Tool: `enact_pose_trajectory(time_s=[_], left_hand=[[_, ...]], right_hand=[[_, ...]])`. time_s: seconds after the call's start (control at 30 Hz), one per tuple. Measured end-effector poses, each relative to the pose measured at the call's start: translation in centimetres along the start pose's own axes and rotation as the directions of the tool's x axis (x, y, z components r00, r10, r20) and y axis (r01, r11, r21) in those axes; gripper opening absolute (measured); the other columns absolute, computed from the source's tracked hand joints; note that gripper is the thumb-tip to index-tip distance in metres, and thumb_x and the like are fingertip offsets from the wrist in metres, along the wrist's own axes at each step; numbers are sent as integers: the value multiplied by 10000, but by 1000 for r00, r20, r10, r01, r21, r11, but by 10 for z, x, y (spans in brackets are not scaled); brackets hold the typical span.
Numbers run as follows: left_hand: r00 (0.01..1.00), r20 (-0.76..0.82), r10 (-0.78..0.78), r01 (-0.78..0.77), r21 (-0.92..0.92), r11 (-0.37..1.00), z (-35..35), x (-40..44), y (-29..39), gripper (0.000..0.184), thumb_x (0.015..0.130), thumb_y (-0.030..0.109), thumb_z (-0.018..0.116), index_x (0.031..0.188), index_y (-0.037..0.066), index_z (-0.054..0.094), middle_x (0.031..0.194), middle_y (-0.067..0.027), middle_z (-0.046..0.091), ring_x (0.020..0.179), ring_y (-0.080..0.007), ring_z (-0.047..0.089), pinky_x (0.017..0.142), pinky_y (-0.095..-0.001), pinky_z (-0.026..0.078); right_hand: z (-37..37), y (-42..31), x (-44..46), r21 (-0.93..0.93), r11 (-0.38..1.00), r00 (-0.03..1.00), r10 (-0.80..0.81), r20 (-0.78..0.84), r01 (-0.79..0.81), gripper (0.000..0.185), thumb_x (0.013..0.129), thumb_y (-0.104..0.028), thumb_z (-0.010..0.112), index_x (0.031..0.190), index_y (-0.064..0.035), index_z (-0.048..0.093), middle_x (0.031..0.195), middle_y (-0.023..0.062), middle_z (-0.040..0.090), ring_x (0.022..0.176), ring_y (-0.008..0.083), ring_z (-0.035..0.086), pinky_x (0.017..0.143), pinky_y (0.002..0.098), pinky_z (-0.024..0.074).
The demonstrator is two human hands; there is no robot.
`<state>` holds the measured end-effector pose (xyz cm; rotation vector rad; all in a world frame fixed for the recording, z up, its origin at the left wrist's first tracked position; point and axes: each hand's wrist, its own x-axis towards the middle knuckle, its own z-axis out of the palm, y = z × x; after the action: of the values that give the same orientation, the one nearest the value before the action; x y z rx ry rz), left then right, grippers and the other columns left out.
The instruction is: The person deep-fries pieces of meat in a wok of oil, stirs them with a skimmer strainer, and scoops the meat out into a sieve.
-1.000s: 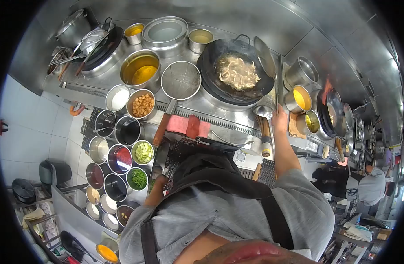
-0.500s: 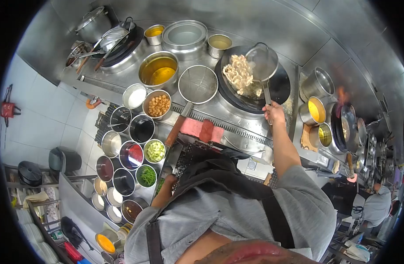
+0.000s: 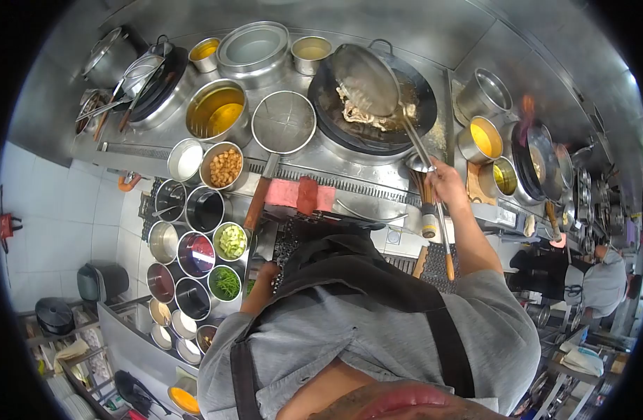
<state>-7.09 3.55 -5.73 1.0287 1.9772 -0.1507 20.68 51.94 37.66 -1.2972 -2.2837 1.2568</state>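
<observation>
1 right hand (image 3: 446,183) with fingers curled around the handle of 1 skimmer (image 3: 367,80), tilted above pale food strips (image 3: 363,116) in 1 wok (image 3: 423,105); for 1 left hand (image 3: 267,278), cannot tell the fingers; leftward of wok, 1 mesh strainer (image 3: 284,122).

lidded pot (image 3: 116,59) | red cloth (image 3: 307,196) beside pink cloth (image 3: 283,198) | dark bin (image 3: 101,281)

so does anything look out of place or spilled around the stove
Nothing looks clearly spilled or damaged. Slightly odd: the mesh strainer has its wooden handle jutting past the front edge of the stove, where it might get knocked. The skimmer in the right hand, over the wok, seems in ordinary use.
</observation>
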Motion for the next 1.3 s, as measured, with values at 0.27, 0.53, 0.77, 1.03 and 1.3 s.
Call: enact_pose_trajectory(time_s=[0.27, 0.53, 0.77, 1.03, 1.3], left_hand=[[999, -21, 35, -41, -437, 898, -95, -22, 70, 382, 798, 292, 572, 1054, 17, 638, 994, -191, 651, 912, -333, 636, 740, -398, 527], [940, -340, -24, -291, -839, 460, -255, -142, 124, 323, 843, 185, 624, 1114, 11, 611, 975, -89, 652, 852, -186, 632, 676, -301, 537], [669, -719, -188, -77, -319, 945, -297, -94, 83, 473, 750, 267, 635, 1113, -33, 589, 1074, -269, 604, 1019, -381, 588, 900, -408, 465], [829, -485, -277, 54, -425, 904, -283, -55, 71, 597, 690, 349, 664, 1156, -9, 557, 1121, -263, 586, 1054, -405, 561, 906, -421, 462], [968, -198, -151, -78, -818, 570, -299, -75, 89, 451, 703, 143, 668, 1112, -9, 554, 911, -138, 640, 763, -257, 633, 659, -346, 522]], right_hand=[[-40, 54, -30, -537, 842, 986, -131, -104, 56, 410, 847, -93, 537, 1257, -107, 542, 743, 184, 646, 744, 306, 648, 713, 388, 494], [-51, 46, -15, -460, 884, 952, -202, -229, 77, 415, 812, -75, 532, 1226, -101, 542, 845, 266, 614, 819, 426, 593, 731, 484, 471], [-2, 62, 57, -487, 870, 915, -130, -383, -80, 291, 791, 3, 461, 1066, 18, 556, 807, 295, 615, 770, 415, 631, 675, 506, 509], [58, 44, 78, 463, 867, 981, 194, 30, -185, 63, 827, -28, 551, 855, 28, 554, 609, 80, 569, 418, 167, 525, 349, 294, 390], [77, 0, 95, 559, 821, 989, 46, 139, -117, 83, 846, -61, 560, 838, 19, 542, 592, 64, 544, 384, 156, 500, 336, 288, 378]])
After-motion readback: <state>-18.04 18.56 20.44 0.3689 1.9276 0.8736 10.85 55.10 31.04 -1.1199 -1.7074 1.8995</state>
